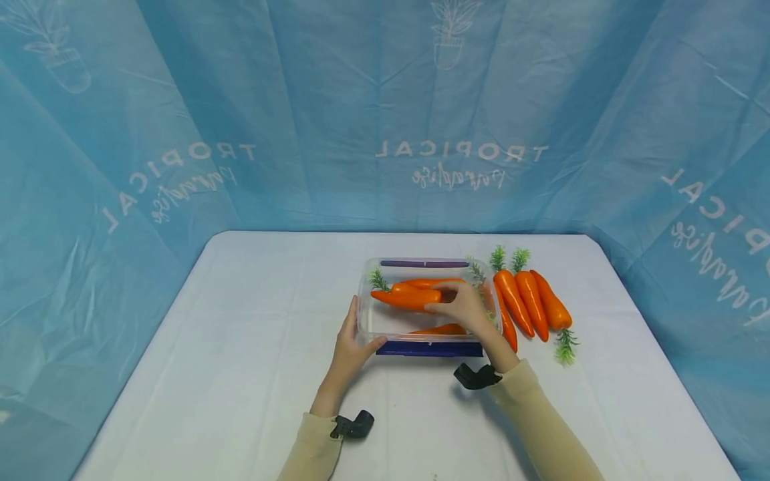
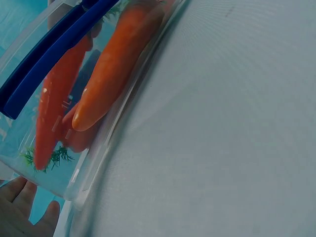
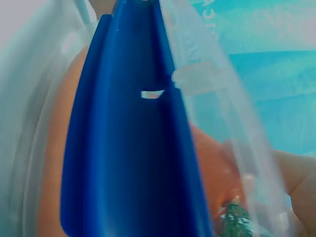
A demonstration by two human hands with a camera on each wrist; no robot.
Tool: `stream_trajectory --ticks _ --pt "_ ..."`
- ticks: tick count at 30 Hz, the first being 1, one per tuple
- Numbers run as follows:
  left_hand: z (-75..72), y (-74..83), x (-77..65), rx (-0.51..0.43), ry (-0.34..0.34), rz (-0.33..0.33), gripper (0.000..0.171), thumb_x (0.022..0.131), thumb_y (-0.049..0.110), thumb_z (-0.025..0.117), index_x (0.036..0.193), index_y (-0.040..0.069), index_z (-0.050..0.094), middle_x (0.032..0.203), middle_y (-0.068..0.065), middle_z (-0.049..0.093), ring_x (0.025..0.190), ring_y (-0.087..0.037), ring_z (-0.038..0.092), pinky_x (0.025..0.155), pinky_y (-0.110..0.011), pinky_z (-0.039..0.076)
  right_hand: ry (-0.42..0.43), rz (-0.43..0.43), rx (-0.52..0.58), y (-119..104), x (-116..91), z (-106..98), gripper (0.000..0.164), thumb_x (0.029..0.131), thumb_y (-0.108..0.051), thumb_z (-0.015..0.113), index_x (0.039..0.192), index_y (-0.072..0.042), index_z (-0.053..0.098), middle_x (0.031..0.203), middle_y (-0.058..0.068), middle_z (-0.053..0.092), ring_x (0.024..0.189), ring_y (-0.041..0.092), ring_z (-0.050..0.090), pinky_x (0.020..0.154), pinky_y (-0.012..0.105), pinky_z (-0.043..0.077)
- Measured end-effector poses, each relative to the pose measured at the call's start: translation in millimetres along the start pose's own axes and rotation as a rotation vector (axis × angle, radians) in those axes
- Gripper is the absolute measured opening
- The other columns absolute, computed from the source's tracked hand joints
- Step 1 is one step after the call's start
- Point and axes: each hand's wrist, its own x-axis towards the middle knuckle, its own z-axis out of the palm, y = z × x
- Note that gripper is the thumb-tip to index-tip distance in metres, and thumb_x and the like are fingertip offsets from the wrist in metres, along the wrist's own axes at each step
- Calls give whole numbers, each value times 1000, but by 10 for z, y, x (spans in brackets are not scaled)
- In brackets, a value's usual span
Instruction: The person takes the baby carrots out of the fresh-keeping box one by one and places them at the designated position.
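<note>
We see a blue curtain (image 1: 337, 87) with white lettering behind and beside a white table (image 1: 252, 347). On the table stands a clear container (image 1: 391, 322), just right of the middle, with several orange carrots inside. Two beige sleeves (image 1: 544, 427) reach in from the near edge. We find the left hand (image 1: 351, 351) at the container's near left corner, its thumb on the near rim and its fingers straight along the left wall, thumb and fingers spread apart. The right hand (image 1: 462, 306) reaches over the container, fingers and thumb pinching the thick end of the held carrot (image 1: 409, 298), which lies crosswise inside the walls, tip pointing left; we cannot tell whether it touches those underneath. Near the front wall we make out a front carrot (image 1: 442, 329), partly hidden. Just right of the container, four loose carrots (image 1: 529, 304) lie close together on the table. We note a dark blue latch (image 1: 429, 348) along the container's near side, black wrist cameras (image 1: 353, 425) on both wrists, and feathery green tops (image 1: 565, 346) on some carrots.
</note>
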Motion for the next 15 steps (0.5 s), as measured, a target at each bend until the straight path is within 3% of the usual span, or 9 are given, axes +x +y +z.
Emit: stream_trajectory --ticks 5,9,15 --pt "7 27 3 8 5 -6 96 81 13 72 153 3 9 159 -18 15 147 -37 17 118 -54 22 88 19 22 -44 -94 -123 46 77 -24 79 116 -2 67 107 18 70 90 28 66 78 35 58" --pt "14 43 2 14 0 -11 96 81 14 72 153 4 9 160 -18 14 147 -36 17 118 -53 22 155 33 81 -77 -170 -250 47 79 -25 78 118 -3 66 108 18 69 91 27 66 77 27 58" --pt "17 37 4 2 8 0 97 80 13 73 153 2 9 159 -20 15 146 -38 18 117 -55 22 237 35 192 -143 -339 -490 47 79 -26 78 119 -5 65 109 18 68 86 8 63 75 15 54"
